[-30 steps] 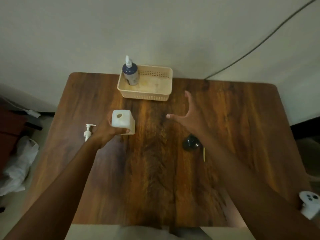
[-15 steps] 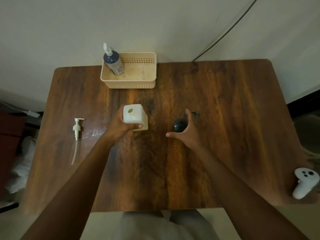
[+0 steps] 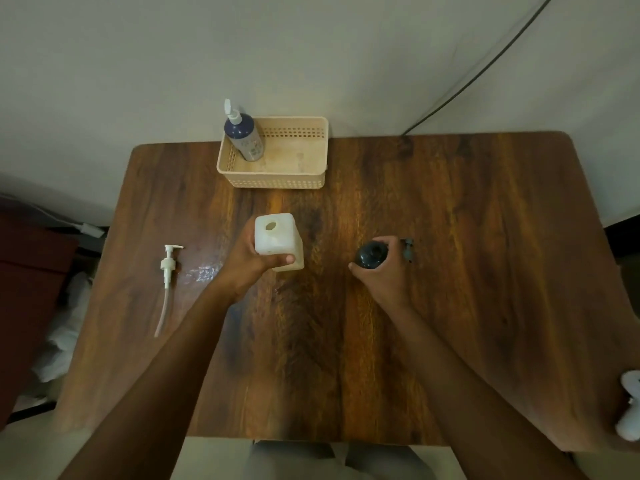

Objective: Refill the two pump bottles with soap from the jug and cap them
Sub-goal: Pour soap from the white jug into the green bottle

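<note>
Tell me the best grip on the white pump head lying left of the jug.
Take the white pump head at its collar, coming from above. It lies flat on the table, nozzle toward the wall, with its thin, likely flexible tube trailing toward the person, so the collar is the widest rigid part.

The table (image 3: 450, 271) is dark brown wood with wavy grain — smooth and a bit shiny. The white jug (image 3: 277, 244) looks like matt plastic. The small dark bottle (image 3: 371, 255) is glossy. The basket (image 3: 277, 178) is tan plastic with little holes — the loose pump (image 3: 168, 263) is white plastic.
</note>
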Motion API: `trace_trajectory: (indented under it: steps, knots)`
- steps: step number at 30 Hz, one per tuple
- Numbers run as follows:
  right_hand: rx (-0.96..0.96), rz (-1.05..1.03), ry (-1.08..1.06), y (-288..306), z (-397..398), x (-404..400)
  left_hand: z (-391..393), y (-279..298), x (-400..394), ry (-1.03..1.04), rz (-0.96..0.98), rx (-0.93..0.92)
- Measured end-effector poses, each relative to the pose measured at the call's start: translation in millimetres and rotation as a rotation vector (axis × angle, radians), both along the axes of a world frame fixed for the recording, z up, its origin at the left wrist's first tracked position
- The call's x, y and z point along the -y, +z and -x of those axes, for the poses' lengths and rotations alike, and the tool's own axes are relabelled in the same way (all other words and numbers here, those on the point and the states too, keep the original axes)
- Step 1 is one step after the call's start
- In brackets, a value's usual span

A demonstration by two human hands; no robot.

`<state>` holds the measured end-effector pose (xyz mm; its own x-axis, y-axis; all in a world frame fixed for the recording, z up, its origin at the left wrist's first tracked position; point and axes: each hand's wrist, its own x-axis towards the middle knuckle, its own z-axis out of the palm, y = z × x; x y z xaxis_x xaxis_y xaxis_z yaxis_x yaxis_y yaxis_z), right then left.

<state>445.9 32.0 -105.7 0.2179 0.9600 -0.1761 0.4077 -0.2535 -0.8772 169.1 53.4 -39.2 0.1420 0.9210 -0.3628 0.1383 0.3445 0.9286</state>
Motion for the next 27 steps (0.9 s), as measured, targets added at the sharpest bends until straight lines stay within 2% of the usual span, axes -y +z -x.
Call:
trace_trajectory:
  steps: [6,13,22,27]
  knots:
    - [-0.034,-0.083,0.027,67,-2,-32,-7,47,-18,-0.047,-0.062,0.024]
    - [-0.087,-0.219,0.072,164,-3,-62,-15,126,-43,-0.098,-0.265,-0.014]
    - [-0.305,-0.3,0.115,282,-3,-80,-32,240,-54,-0.073,-0.49,-0.079]
    - [-0.332,-0.396,0.141,340,-6,-81,-40,291,-50,-0.092,-0.581,-0.12]
